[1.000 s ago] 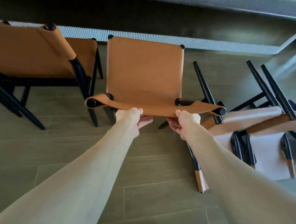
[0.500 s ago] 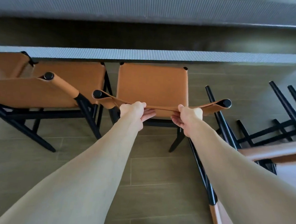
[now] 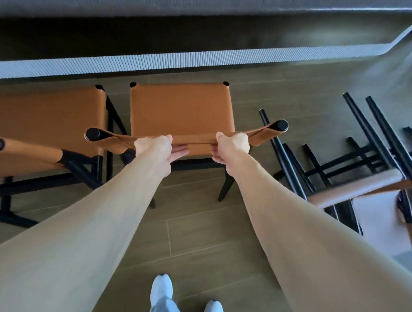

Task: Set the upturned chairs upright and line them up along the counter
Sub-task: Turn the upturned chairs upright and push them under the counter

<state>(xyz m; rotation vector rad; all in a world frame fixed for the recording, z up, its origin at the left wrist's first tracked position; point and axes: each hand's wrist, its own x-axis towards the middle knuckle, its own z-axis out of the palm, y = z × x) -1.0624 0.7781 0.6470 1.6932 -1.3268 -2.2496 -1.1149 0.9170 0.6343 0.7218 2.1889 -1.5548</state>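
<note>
The upright tan leather chair with black frame (image 3: 178, 110) stands with its seat's far edge just short of the ribbed grey worktop front (image 3: 206, 57). A matching upright chair (image 3: 43, 112) stands just beside it on the left; upturned chairs (image 3: 358, 170) crowd its right. Bare floor (image 3: 195, 232) lies behind. The left hand (image 3: 156, 146) and right hand (image 3: 232, 145) are both curled closed around the backrest strap (image 3: 196, 140), arms stretched forward.

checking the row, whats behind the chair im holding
Behind the held chair runs the counter's ribbed base, with bare floor between. Whether its front legs touch the base is hidden.
</note>
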